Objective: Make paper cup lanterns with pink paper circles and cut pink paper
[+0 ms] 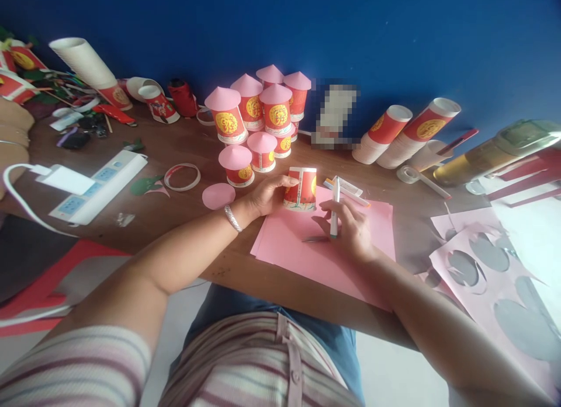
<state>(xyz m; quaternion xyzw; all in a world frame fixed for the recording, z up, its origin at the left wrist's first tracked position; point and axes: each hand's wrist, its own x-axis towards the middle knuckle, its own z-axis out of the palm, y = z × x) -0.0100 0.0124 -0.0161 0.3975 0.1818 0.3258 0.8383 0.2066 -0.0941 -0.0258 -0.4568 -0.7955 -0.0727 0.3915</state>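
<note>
My left hand [272, 195] grips a red paper cup [302, 189] by its left side, just above a stack of pink paper [289, 243]. Green marks run along the cup's pale lower band. In my right hand [350, 223] is a white marker pen [335, 205], held upright a little to the right of the cup and apart from it. Its green end points down. A thin dark object [315, 240] lies on the pink paper under my right hand. Left of my left hand lies a pink paper circle [218, 195].
Several red cups with pink cone roofs [277, 109] stand at the back. Cup stacks [388, 132], a roll of tape [407, 173] and a gold bottle [468, 162] are at right, cut pink sheets [477, 296] nearer. A power strip [99, 188] and tape ring [182, 188] lie left.
</note>
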